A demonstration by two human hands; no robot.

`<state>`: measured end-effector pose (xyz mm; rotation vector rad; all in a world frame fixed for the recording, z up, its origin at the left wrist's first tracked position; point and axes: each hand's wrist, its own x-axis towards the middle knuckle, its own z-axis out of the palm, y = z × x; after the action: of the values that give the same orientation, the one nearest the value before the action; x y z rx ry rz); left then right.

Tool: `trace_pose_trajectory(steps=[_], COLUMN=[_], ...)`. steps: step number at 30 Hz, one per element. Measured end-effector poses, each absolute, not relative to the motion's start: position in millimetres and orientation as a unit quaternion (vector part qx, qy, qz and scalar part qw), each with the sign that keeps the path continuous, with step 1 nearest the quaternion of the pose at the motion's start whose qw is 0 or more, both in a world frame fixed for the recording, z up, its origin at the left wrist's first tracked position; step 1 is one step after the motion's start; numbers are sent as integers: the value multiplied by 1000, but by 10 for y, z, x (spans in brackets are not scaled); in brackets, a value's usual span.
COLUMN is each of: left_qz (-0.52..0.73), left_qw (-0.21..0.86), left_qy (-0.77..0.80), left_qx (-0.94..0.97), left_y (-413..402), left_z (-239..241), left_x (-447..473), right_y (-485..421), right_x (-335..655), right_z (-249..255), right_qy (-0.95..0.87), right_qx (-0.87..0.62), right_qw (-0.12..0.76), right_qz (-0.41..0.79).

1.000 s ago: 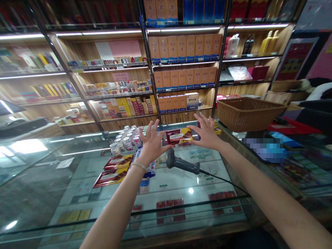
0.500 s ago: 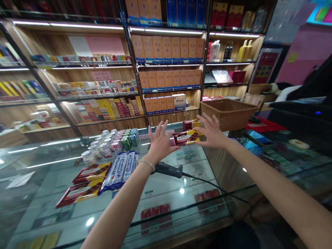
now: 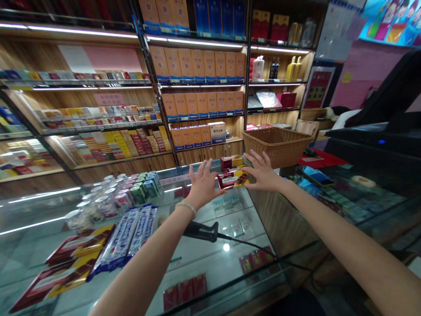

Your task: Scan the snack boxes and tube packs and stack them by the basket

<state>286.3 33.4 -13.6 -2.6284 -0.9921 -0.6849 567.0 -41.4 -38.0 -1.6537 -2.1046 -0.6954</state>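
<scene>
The left hand [image 3: 203, 189] and right hand [image 3: 263, 174] pinch opposite ends of a red-and-yellow packet [image 3: 233, 179] between thumb and index finger; the remaining fingers are raised and spread. A stack of similar packets [image 3: 231, 163] lies just beyond the packet. Nearer than the left fingers, a handheld scanner [image 3: 204, 231], partly hidden by the forearm, rests on the glass bench [image 3: 226, 267]. A wicker basket [image 3: 279, 147] stands beyond the right fingers.

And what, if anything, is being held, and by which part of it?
A red and yellow packet, by its ends: left hand at one, right hand at the other.
</scene>
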Motion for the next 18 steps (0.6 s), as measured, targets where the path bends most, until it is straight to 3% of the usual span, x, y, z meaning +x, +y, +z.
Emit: trace_pose_trajectory(steps=[18], left_qz=[-215], left_qw=[70], left_qy=[-408], left_qx=[-885], left_y=[802], left_z=[-405], left_x=[3547], right_y=[86], right_x=[6105], right_z=[-417], right_qy=[-761], right_qx=[-566], right_qw=[123], right_qz=[-292])
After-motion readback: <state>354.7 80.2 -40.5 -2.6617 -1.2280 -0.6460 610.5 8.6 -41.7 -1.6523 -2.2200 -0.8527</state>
